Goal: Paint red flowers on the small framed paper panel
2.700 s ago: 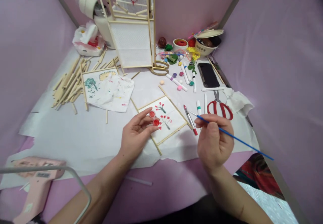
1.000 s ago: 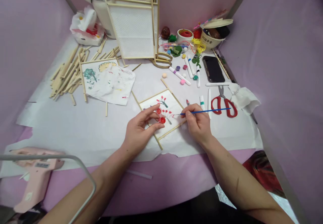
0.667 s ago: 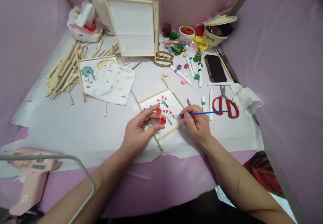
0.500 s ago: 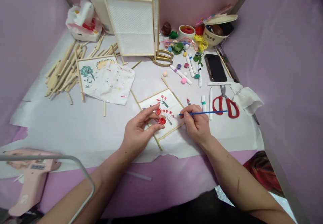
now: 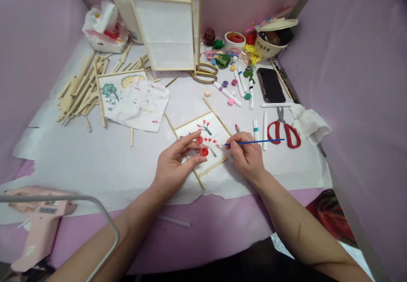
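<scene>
White paper (image 5: 95,159) spreads over the pink-covered surface (image 5: 219,231). Above a framed flower picture (image 5: 219,127), the left hand (image 5: 176,161), half curled, pinches an open pot of red paint (image 5: 204,152). The right hand (image 5: 248,154) is closed around a blue brush (image 5: 267,141), its tip at the picture's right side (whether touching, I cannot tell). Red scissors (image 5: 287,128) and 1 phone (image 5: 271,85) lie farther right.
</scene>
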The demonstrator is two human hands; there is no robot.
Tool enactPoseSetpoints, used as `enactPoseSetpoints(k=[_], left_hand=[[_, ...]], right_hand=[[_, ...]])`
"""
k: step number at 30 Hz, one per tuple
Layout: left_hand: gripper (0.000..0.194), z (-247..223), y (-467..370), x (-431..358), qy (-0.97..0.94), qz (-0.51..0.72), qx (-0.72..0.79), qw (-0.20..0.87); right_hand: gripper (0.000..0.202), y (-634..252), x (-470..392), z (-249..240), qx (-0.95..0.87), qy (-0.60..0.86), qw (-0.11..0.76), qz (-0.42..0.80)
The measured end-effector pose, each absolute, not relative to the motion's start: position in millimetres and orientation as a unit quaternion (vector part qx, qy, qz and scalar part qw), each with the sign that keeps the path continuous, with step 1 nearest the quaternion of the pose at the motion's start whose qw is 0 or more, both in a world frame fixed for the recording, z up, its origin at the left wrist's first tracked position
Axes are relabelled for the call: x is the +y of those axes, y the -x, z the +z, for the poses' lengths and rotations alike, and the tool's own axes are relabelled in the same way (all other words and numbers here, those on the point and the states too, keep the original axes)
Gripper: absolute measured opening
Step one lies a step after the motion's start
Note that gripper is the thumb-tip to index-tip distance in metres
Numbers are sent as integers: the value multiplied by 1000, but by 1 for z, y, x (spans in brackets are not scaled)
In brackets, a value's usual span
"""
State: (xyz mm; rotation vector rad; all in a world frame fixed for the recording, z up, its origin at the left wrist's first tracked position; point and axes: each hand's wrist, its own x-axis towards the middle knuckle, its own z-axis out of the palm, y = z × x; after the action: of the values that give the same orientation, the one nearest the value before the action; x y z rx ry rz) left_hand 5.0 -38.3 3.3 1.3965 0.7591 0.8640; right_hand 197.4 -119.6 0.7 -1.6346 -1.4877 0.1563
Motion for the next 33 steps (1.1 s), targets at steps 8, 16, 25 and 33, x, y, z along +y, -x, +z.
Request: enactPoseSetpoints(k=[8,16,25,33], left_hand=[[55,3,-6,-39,-612,378,329,613],[55,2,-6,-39,-613,378,329,611],[56,1,-5,-39,-612,373,328,616],[56,2,-5,-39,-615,371,333,610]], right_hand=[[14,-198,-119,1,-606,663,434,65],[14,-197,-120,1,-603,659,447,54],[15,-198,-120,1,-608,658,440,57],[14,-198,-120,0,-609,662,433,61]])
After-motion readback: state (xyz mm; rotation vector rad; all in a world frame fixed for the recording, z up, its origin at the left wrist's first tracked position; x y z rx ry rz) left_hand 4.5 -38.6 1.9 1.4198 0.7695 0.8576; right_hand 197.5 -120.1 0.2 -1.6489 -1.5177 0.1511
